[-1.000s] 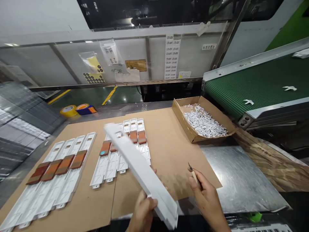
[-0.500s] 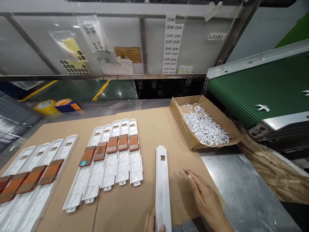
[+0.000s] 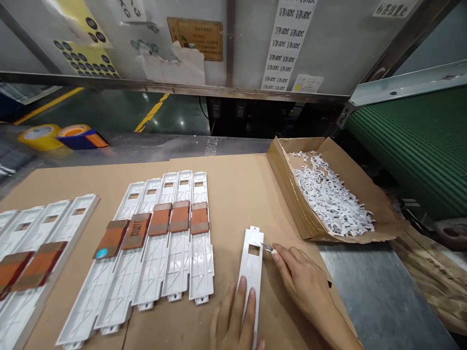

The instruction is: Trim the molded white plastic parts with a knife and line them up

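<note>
A long white plastic strip (image 3: 251, 272) with a square cutout near its far end lies on the brown cardboard sheet (image 3: 233, 194). My left hand (image 3: 235, 316) rests on its lower part, fingers spread and lying flat. Beside the far end, on the right, my right hand (image 3: 301, 277) pinches a small knife (image 3: 267, 248); its thin tip points at the strip's edge near the cutout. To the left, several white strips (image 3: 199, 262) lie in a row with orange-brown blocks (image 3: 199, 218) across them.
A cardboard box (image 3: 292, 199) of small white pieces (image 3: 332, 194) stands at the right, near a green conveyor belt (image 3: 419, 141). Tape rolls (image 3: 40, 136) sit at the back left. More white strips (image 3: 78, 218) with blocks lie far left. Bare metal table (image 3: 379, 291) shows at the right.
My left hand has moved from gripping the strip's near end to lying flat on it. My right hand has brought the knife beside the cutout. The camera view has tilted down and come closer.
</note>
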